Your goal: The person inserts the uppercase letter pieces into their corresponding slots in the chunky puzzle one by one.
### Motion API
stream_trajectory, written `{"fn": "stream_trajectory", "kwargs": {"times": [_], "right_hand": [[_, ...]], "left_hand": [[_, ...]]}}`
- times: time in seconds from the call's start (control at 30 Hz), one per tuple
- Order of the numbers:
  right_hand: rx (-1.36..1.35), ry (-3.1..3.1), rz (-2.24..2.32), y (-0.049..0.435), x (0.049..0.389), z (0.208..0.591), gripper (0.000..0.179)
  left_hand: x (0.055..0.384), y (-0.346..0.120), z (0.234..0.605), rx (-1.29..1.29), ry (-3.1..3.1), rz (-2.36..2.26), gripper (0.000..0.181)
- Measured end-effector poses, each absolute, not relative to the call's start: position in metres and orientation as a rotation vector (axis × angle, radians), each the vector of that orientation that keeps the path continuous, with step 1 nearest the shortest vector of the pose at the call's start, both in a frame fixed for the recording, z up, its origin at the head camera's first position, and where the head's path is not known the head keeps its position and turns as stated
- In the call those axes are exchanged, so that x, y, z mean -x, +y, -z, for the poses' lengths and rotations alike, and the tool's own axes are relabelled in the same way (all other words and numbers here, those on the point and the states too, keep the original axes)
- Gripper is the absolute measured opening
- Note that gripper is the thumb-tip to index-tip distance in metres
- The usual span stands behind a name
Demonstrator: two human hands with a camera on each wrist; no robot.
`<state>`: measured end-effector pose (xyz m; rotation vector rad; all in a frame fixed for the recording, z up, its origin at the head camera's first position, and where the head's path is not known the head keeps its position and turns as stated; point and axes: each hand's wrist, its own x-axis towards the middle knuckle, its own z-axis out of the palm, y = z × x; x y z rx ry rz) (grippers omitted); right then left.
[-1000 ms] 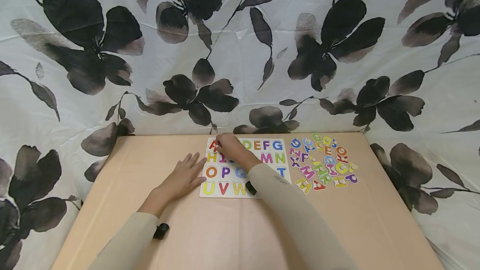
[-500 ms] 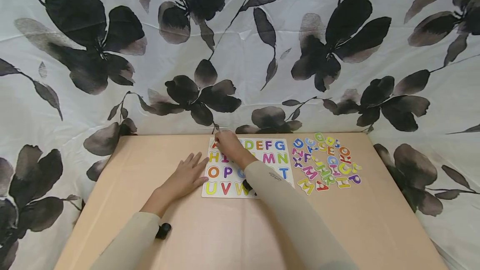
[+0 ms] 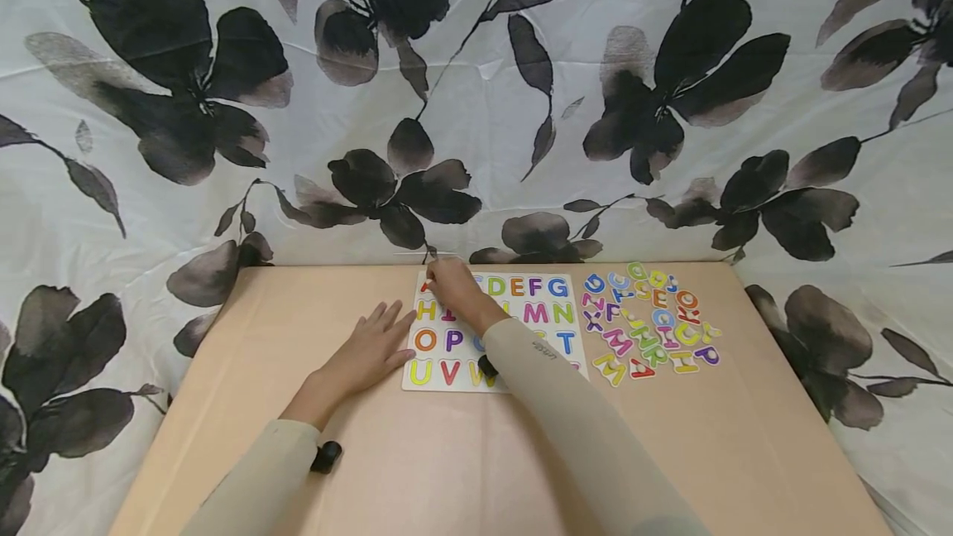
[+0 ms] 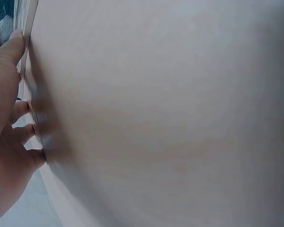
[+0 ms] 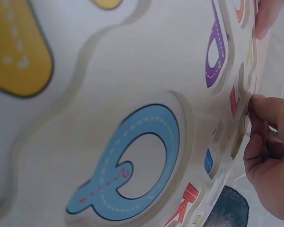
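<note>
A white alphabet puzzle board with printed, recessed colored letters lies at the table's far edge. My left hand rests against its left side, fingers spread and thumb at the edge. At the board's upper left, my right hand covers some of the top-row letters beside the red A. In the right wrist view its thumb and fingers pinch a small letter piece, seen nearly edge-on. Which letter it is cannot be made out. A blue Q shows large there, in its recess.
Right of the board, loose colored letter pieces lie in a cluster, several touching or overlapping. Flower-patterned cloth hangs behind the light-brown table. Dark wrist cameras sit on both wrists.
The view has shifted slightly, moving the scene a little to the right. My right hand stays at the board's upper left, with only small finger movement; my left hand keeps its place.
</note>
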<state>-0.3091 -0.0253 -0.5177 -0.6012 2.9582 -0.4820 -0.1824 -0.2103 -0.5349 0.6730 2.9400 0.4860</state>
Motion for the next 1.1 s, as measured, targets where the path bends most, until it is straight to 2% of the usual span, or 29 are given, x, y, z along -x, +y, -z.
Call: {"fn": "stream_trajectory", "kwargs": {"times": [0.3,0.83,1.1], "right_hand": [[0.517,2.896,0.702,-0.01,0.307,0.505,0.023],[0.565,2.91,0.909,0.057,0.281,0.486,0.022],[0.446,2.897,0.966,0.102,0.264,0.483,0.024]], "left_hand": [[0.183,-0.209,0.533,-0.664,2.941,-0.471,0.069],[0.184,-0.211,0.531,-0.639,2.903,-0.473,0.071],[0.182,-0.212,0.532,-0.666,2.913,-0.472,0.07]]}}
